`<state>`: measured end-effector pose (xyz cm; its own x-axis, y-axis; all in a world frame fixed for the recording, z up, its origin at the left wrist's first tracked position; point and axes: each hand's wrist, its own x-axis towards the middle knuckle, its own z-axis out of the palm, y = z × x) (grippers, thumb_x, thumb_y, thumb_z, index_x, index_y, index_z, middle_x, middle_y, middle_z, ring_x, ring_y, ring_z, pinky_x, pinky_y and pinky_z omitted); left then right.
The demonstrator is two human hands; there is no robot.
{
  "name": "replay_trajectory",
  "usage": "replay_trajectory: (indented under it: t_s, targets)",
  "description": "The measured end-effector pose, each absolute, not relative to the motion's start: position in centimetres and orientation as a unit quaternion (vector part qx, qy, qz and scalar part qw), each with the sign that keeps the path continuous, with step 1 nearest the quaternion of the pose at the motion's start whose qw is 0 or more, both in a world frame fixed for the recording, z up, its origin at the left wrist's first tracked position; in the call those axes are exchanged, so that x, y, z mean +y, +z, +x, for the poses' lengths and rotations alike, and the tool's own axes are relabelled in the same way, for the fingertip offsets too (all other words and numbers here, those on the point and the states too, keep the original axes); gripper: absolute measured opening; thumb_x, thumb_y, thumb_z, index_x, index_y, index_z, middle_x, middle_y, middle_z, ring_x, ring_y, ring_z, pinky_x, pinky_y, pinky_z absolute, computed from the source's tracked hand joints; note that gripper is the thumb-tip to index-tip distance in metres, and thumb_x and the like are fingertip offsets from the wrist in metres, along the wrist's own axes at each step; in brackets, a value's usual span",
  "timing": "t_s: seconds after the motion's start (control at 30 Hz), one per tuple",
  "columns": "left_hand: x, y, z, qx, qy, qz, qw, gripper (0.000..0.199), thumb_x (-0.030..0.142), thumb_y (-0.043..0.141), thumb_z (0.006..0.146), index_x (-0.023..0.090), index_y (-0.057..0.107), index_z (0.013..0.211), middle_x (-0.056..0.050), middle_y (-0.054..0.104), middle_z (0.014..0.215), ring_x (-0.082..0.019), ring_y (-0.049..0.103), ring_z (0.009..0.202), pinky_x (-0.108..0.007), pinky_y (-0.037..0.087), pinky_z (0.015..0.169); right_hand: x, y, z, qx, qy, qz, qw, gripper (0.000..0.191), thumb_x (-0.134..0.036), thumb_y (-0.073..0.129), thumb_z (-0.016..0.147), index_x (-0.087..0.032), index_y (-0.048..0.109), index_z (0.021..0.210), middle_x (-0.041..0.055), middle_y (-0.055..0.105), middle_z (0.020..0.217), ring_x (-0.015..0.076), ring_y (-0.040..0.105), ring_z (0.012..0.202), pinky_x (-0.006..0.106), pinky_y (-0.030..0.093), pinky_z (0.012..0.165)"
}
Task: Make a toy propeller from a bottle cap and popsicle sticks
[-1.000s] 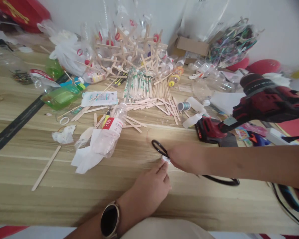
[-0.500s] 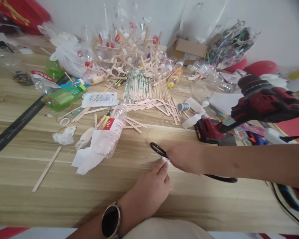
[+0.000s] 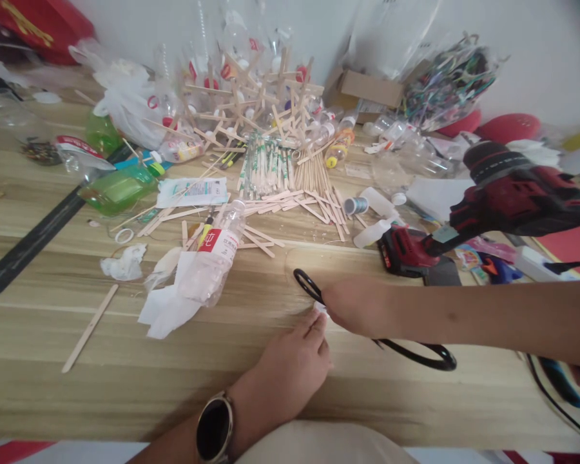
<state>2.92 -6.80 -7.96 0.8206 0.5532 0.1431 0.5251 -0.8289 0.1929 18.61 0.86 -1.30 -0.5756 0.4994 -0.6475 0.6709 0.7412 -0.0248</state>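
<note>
My left hand [image 3: 294, 357], with a watch [image 3: 214, 428] on its wrist, rests low on the table with its fingers pressed together. Their tips hold a small white piece [image 3: 321, 308] against the tabletop. Right above it my right hand [image 3: 355, 306] is closed around a glossy black looped thing [image 3: 308, 285]. One narrow loop sticks out past the left side of this hand, and a wider loop shows beneath the forearm. The middle of the black thing is hidden by the hand, so its exact kind is unclear.
A plastic bottle [image 3: 217, 258] lies on white paper [image 3: 167, 312] to the left, near a wooden stick [image 3: 91, 328]. Craft sticks [image 3: 283, 205], skewers [image 3: 314, 174] and bottles crowd the back. A red-black cordless drill [image 3: 517, 193] lies at right, beyond my forearm.
The black wider loop beneath my right forearm has swung lower and shows more open. The narrow loop has shifted slightly right. My left hand stays in place on the white piece.
</note>
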Motion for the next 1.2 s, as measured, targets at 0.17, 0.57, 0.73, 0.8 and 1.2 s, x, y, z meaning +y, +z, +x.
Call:
replay_trajectory:
  t_s: [0.17, 0.57, 0.73, 0.8, 1.2]
  targets:
    - [-7.0, -7.9, 2.8, 0.299, 0.112, 0.944, 0.086, 0.028, 0.026, 0.058, 0.093, 0.006, 0.068, 0.109, -0.017, 0.070, 0.119, -0.025, 0.067, 0.109, -0.030, 0.058, 0.081, 0.1, 0.2, 17.8, 0.833, -0.132, 0.341, 0.415, 0.019, -0.026, 0.062, 0.092, -0.013, 0.063, 0.106, 0.0056, 0.067, 0.099, 0.0163, 0.066, 0.083, 0.034, 0.056, 0.074]
    - [-6.0, -6.6, 1.4, 0.420, 0.211, 0.875, 0.116, 0.021, 0.017, 0.044, 0.098, 0.012, 0.061, 0.109, -0.014, 0.069, 0.112, -0.026, 0.065, 0.105, -0.042, 0.053, 0.091, 0.9, 0.5, 21.3, 0.814, -0.300, 0.457, 0.199, 0.031, -0.028, 0.042, 0.095, -0.012, 0.066, 0.083, 0.0106, 0.073, 0.079, 0.0177, 0.065, 0.067, 0.024, 0.044, 0.058]
    - [-5.8, -5.6, 0.7, 0.489, 0.280, 0.775, 0.287, 0.044, 0.037, 0.048, 0.097, 0.016, 0.042, 0.136, -0.016, 0.058, 0.131, -0.027, 0.058, 0.115, -0.046, 0.050, 0.095, -0.7, 0.6, 22.2, 0.760, -0.434, 0.466, 0.132, 0.047, -0.046, 0.032, 0.098, -0.018, 0.055, 0.067, 0.0052, 0.069, 0.062, 0.0138, 0.063, 0.052, 0.022, 0.046, 0.050]
    - [-5.8, -5.2, 0.5, 0.476, 0.276, 0.733, 0.399, 0.053, 0.043, 0.050, 0.096, 0.017, 0.037, 0.141, -0.016, 0.057, 0.133, -0.026, 0.060, 0.110, -0.045, 0.049, 0.094, -1.2, 0.8, 22.2, 0.715, -0.512, 0.467, 0.092, 0.046, -0.053, 0.036, 0.094, -0.019, 0.051, 0.067, 0.0036, 0.067, 0.059, 0.0136, 0.061, 0.048, 0.022, 0.045, 0.047]
    - [-6.4, -5.2, 0.9, 0.396, 0.297, 0.612, 0.617, 0.053, 0.057, 0.039, 0.096, 0.016, 0.051, 0.128, -0.001, 0.057, 0.081, -0.016, 0.054, 0.072, -0.028, 0.044, 0.068, -2.7, 2.3, 21.4, 0.832, -0.376, 0.407, 0.033, 0.025, -0.032, 0.042, 0.097, -0.016, 0.060, 0.088, 0.0013, 0.066, 0.064, 0.0136, 0.061, 0.053, 0.022, 0.038, 0.049]
